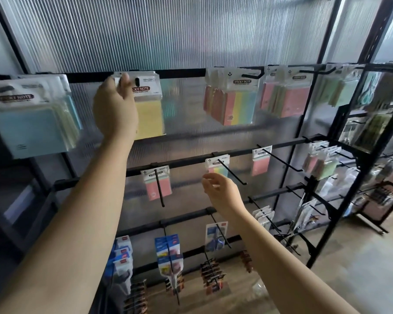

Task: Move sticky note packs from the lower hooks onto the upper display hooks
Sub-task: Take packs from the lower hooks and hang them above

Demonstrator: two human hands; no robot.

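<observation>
My left hand point(115, 107) is raised to the top rail and grips the header of a yellow sticky note pack point(149, 116), whose hole is at the upper hook's tip point(136, 81). My right hand point(222, 193) hovers open, fingers loosely curled, just below the multicolour pack point(217, 167) on a lower hook point(233, 173). A pink pack point(156, 185) hangs on the lower hook to its left, another pink pack point(261, 163) to its right. On the upper rail hang blue packs point(30, 123) at the left, rainbow packs point(234, 105) and pink packs point(286, 98).
Long black hooks jut toward me from each rail, for example one point(281, 160) at the right. Lower rails hold blue carded items point(167, 248) and small dark packs point(212, 277). A second black rack point(349, 168) with more goods stands at the right on a wooden floor.
</observation>
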